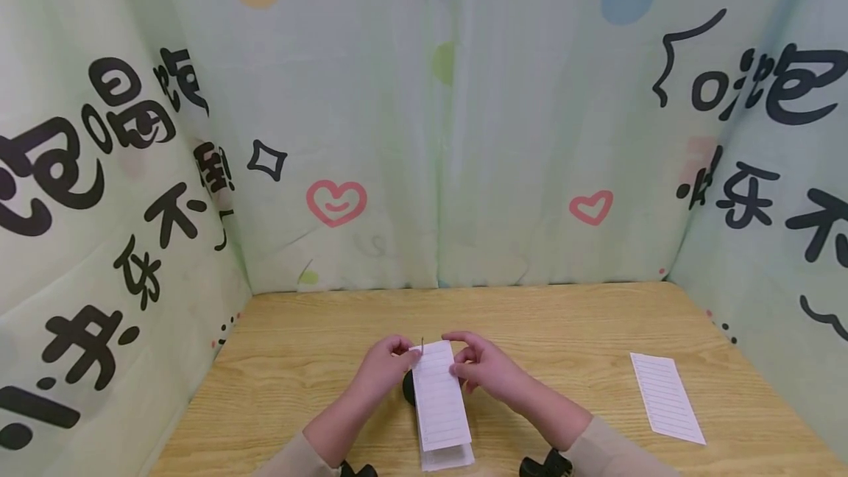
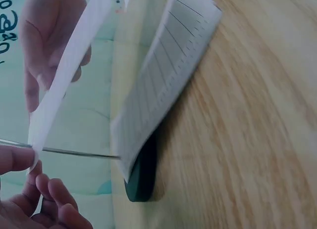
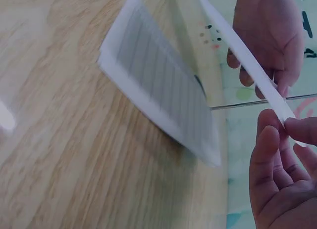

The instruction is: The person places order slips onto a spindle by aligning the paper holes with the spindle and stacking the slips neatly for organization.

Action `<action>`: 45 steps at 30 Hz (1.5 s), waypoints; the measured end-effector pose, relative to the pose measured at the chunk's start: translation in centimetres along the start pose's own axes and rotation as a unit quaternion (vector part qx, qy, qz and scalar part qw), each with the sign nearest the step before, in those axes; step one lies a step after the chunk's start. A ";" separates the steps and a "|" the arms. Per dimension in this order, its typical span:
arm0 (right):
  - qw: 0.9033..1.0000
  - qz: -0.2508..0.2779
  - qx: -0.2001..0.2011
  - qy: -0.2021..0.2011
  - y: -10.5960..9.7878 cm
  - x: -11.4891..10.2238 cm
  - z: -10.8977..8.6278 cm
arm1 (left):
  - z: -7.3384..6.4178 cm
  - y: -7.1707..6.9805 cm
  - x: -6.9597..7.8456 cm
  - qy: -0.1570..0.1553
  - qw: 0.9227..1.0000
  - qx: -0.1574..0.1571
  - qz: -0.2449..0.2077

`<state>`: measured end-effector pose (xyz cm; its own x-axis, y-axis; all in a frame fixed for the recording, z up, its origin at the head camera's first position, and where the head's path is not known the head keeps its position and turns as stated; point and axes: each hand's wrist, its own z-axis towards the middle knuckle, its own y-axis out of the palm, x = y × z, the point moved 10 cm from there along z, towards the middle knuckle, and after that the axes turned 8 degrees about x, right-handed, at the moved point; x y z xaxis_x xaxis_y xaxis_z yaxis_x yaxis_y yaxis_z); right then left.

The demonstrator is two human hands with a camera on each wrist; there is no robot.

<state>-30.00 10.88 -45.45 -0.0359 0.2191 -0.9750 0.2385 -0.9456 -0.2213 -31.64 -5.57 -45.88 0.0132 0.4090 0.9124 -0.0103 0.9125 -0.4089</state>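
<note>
A lined white paper slip (image 1: 442,400) is held up between both hands. My left hand (image 1: 386,365) pinches its upper left corner between thumb and fingers. At its upper right edge, my right hand (image 1: 489,368) pinches the slip, index finger raised at the top. A thin metal spike (image 2: 84,154) crosses the slip near the left thumb and appears to pass through it, its tip showing above. Below, more lined paper (image 2: 163,66) sits on the spike, tilted over a dark round base (image 2: 141,177). The held slip stands apart from this lower paper.
Another lined slip (image 1: 669,397) lies flat on the wooden table (image 1: 318,322) to the right. Printed curtains (image 1: 464,168) enclose the table at the back and both sides.
</note>
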 end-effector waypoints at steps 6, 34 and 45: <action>0.996 -0.084 -0.013 -0.007 0.5 1.0 0.3 | 0.4 0.8 -1.3 0.018 0.997 -0.030 0.071; 0.976 -0.217 -0.023 -0.022 -0.6 4.0 -0.4 | 0.8 1.3 -3.7 0.024 0.984 -0.053 0.170; 0.976 -0.216 -0.007 -0.014 -5.0 4.3 -1.8 | 0.4 1.3 -3.7 0.064 0.980 -0.083 0.168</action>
<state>-29.58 16.98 -48.53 -0.1622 0.5897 -0.7912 0.2087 -0.7632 -0.6116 -32.12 -5.93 -49.79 0.1618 0.6744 0.7204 0.1262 0.7099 -0.6929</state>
